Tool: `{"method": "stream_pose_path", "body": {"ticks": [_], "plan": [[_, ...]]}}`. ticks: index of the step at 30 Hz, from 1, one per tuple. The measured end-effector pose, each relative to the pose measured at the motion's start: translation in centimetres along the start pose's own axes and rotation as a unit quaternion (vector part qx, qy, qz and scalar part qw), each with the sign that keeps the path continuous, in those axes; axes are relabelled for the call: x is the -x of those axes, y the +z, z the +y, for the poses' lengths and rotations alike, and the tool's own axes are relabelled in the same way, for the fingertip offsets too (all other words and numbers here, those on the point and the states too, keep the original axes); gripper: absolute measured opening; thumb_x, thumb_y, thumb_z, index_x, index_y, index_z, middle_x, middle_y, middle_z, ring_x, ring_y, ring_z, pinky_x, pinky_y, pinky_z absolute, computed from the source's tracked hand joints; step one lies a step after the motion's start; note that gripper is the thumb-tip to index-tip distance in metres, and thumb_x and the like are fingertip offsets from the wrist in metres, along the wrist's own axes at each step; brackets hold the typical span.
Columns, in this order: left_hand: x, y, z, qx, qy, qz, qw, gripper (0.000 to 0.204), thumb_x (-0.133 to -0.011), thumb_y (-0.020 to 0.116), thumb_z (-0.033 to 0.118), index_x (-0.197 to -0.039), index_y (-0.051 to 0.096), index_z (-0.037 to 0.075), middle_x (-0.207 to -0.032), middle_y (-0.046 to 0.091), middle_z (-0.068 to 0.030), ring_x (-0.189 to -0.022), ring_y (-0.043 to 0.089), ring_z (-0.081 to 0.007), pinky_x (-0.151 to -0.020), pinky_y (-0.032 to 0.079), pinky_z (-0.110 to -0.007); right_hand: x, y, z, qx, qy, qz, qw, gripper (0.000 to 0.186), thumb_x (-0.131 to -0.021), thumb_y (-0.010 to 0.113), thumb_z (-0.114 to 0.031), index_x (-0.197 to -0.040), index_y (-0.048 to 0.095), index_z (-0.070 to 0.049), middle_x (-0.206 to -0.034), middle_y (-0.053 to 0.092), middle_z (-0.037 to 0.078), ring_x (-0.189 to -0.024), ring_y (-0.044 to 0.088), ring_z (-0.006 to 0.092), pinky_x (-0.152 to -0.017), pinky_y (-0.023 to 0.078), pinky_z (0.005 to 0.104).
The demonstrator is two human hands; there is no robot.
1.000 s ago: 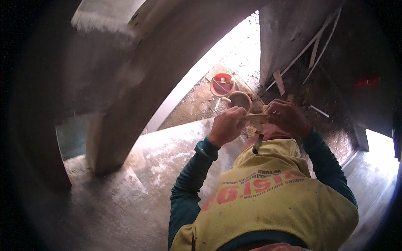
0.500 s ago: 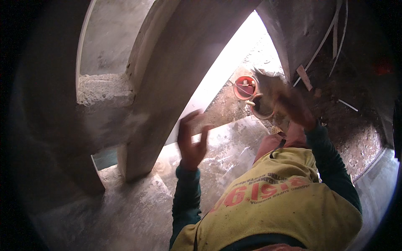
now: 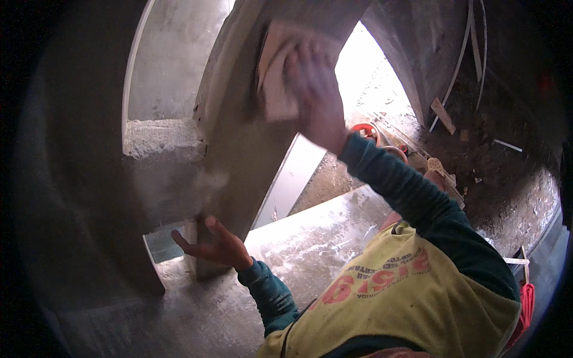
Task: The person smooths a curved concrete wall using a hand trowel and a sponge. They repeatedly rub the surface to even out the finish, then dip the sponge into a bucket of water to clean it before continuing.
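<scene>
High at the middle, my right hand, blurred by motion, grips a pale flat board, apparently a plastering float, over the face of a slanted grey concrete beam. My left hand is lower, open with fingers spread, in front of that beam beside a small opening near its base. Above this opening is a larger one with a rough, pale sill. My forearms in teal sleeves reach up over my yellow shirt.
Orange buckets stand on the dirt ground, partly hidden by my right arm. Loose wood strips lie at the right. A concrete ledge runs below me. Something red is at the lower right edge.
My hands, together on a piece of wood a second ago, have separated. My right hand has swung up and left with the board onto the beam; my left has moved down-left, fingers spread.
</scene>
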State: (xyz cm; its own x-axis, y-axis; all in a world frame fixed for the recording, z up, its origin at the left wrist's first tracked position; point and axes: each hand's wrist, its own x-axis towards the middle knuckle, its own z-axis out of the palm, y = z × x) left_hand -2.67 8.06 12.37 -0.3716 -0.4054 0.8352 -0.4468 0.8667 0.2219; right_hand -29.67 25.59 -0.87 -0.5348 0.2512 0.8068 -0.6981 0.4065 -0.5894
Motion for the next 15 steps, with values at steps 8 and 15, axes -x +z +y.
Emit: {"method": "stream_pose_path", "body": {"ticks": [8, 15], "plan": [[0.0, -0.5, -2.4, -0.17, 0.067, -0.106, 0.977, 0.103, -0.084, 0.063, 0.08, -0.151, 0.044, 0.005, -0.147, 0.048, -0.0219, -0.14, 0.046, -0.0423, -0.123, 0.02, -0.064, -0.5, -2.8, -3.9, 0.148, -0.044, -0.072, 0.985, 0.046, -0.101, 0.063, -0.027, -0.139, 0.057, -0.002, -0.138, 0.06, 0.017, -0.123, 0.061, 0.0283, -0.101, 0.053, 0.0364], [-0.9, -0.5, -3.2, -0.193, 0.068, -0.099, 0.974, 0.092, -0.085, 0.065, 0.078, -0.138, 0.057, 0.004, -0.132, 0.062, -0.0185, -0.133, 0.053, -0.0393, -0.125, 0.011, -0.065, -4.3, -0.2, 5.8, 0.122, 0.063, -0.004, 0.991, 0.039, -0.1, 0.063, -0.024, -0.134, 0.06, -0.004, -0.132, 0.063, 0.014, -0.125, 0.06, 0.0283, -0.103, 0.049, 0.0396]]}}
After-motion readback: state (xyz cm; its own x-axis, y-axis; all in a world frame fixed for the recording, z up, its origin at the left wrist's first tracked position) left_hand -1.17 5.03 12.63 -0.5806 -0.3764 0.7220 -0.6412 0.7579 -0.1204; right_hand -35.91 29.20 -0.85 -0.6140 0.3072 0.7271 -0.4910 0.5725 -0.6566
